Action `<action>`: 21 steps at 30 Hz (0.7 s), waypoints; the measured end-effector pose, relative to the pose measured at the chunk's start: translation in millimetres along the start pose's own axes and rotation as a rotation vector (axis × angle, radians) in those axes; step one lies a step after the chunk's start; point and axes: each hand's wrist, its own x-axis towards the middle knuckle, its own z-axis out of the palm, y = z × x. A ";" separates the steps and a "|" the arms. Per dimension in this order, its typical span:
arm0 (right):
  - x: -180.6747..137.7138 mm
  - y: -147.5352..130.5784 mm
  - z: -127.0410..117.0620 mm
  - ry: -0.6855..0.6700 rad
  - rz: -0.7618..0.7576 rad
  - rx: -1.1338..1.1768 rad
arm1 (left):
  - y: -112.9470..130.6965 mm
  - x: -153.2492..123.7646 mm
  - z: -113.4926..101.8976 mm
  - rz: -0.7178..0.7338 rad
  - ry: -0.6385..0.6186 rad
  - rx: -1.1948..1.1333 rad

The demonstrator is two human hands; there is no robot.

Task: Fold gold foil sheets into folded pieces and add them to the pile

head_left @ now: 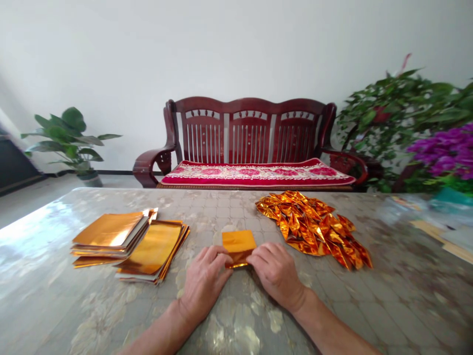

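Observation:
A small sheet of gold foil paper (238, 240) lies on the table in front of me, its near edge folded up into a shiny strip. My left hand (207, 273) pinches the left end of that fold between thumb and fingers. At the right end, my right hand (276, 272) grips the same fold, its fingertips bent over the edge. Two stacks of flat gold foil sheets, one stack (111, 229) partly beside the other stack (155, 246), lie to the left. On the right is a heap of folded, pointed gold foil pieces (314, 224).
The table (221, 315) has a patterned, glossy cover. Clear plastic bags and papers (443, 236) lie at its right end. Behind it stands a dark red wooden bench (249, 133) with a red floral cushion (254, 172). Potted plants (72, 138) and purple flowers (447, 150) flank the bench.

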 end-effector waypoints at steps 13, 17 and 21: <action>-0.8 8.0 10.9 -0.204 0.247 0.233 | -8.1 7.1 3.0 -0.163 -0.194 0.065; 2.9 9.7 12.7 -0.229 0.366 0.263 | -11.8 11.7 6.2 -0.245 -0.209 0.037; 4.4 10.4 14.1 -0.238 0.441 0.283 | -13.6 14.9 7.5 -0.305 -0.231 0.065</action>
